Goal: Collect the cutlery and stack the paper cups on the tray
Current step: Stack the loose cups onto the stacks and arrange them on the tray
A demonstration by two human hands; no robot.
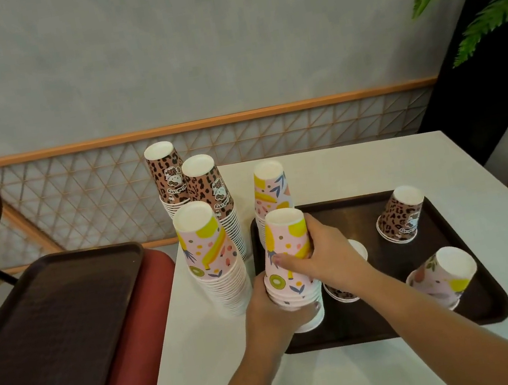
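Head view shows me both hands on the fruit-print stack (288, 267) at the tray's (385, 325) near-left corner: the left hand (278, 317) grips its lower rims to steady it, the right hand (321, 253) wraps the top cup, I judge to seat it. Three loose cup groups sit right on the tray; taller stacks (212, 253) crowd the left edge, so open room lies right. No cutlery shows

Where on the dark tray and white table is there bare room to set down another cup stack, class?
Free: the tray middle, between the leopard cup, the fruit cup and the right hand; also the table behind the tray. Crowded: the tray's left end, where both hands hold a stack, left hand low.
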